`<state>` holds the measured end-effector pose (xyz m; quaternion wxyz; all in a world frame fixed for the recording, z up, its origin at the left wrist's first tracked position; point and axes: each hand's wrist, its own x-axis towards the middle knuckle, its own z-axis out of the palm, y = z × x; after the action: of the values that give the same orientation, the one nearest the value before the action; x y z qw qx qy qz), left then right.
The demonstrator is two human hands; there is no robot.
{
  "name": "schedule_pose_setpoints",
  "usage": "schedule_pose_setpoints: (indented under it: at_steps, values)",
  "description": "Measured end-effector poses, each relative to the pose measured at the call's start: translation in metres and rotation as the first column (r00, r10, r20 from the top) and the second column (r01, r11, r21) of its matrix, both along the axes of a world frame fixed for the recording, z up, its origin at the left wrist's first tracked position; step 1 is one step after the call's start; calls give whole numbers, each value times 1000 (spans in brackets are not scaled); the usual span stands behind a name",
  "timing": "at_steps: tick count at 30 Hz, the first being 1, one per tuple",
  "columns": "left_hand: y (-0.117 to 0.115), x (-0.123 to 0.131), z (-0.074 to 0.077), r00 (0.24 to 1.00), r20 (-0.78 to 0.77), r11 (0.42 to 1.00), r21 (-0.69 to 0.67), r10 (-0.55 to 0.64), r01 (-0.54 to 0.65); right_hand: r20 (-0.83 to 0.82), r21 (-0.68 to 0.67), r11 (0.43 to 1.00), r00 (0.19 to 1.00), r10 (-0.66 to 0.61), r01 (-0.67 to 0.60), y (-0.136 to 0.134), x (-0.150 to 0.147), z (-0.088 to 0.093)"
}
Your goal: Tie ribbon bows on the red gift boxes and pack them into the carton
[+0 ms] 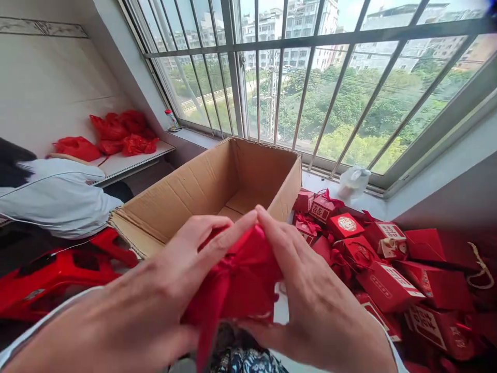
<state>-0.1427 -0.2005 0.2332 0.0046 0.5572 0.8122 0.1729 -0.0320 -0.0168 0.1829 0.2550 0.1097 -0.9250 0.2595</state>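
Window (310,88) beyond, left hand (171,280) and right hand (308,277), fingers around red box (252,292), bow (228,266) wearerward, long axis unclear

Box (254,296) and ribbon (218,295) are red, carton (186,191) brown.

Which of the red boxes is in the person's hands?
The ribboned box between the left hand and the right hand, in front of the cardboard carton; the other boxes lie heaped to the right.

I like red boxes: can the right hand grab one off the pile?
Probably not yet: the right hand is busy holding a ribboned box, though nothing seems to block the pile.
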Motion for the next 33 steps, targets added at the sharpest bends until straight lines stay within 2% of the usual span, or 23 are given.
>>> schedule_pose_setpoints:
  at_steps: [2,4,6,7,9,11,14,17,21,25,29,33]
  values:
    - [12,-32,14,995,-66,996,-47,-76,73,-60,-11,1000,998,-21,20,13,-15,7]
    - [23,-69,22,981,-141,990,-63,-132,124,-113,-14,998,991,-70,69,30,-21,6]
    - [30,-108,15,967,-178,980,-116,-182,163,-115,-15,990,983,-142,141,46,-21,-7]
    - [32,-127,5,964,-181,975,-139,-195,172,-102,-13,984,978,-179,179,52,-19,-17]
    - [34,-166,-29,969,-120,953,-242,-217,184,-76,-14,968,965,-251,251,58,-13,-42]
    - [36,-203,-74,968,-39,907,-362,-247,217,-37,-13,954,954,-298,298,57,-6,-71]
    - [42,-253,-144,960,16,803,-545,-279,243,14,-15,930,930,-368,368,45,4,-110]
    - [49,-289,-195,955,-9,722,-657,-297,218,73,-39,883,883,-464,468,27,15,-144]
    - [58,-319,-236,928,8,642,-720,-371,263,185,-9,835,822,-539,550,2,31,-180]
    - [61,-335,-270,922,27,595,-756,-386,272,256,-1,775,749,-611,632,-18,45,-201]
    - [47,-331,-301,910,66,546,-782,-409,301,302,35,730,689,-659,683,-31,46,-211]
    - [23,-315,-322,900,115,520,-782,-420,343,304,76,717,669,-678,693,-36,35,-210]
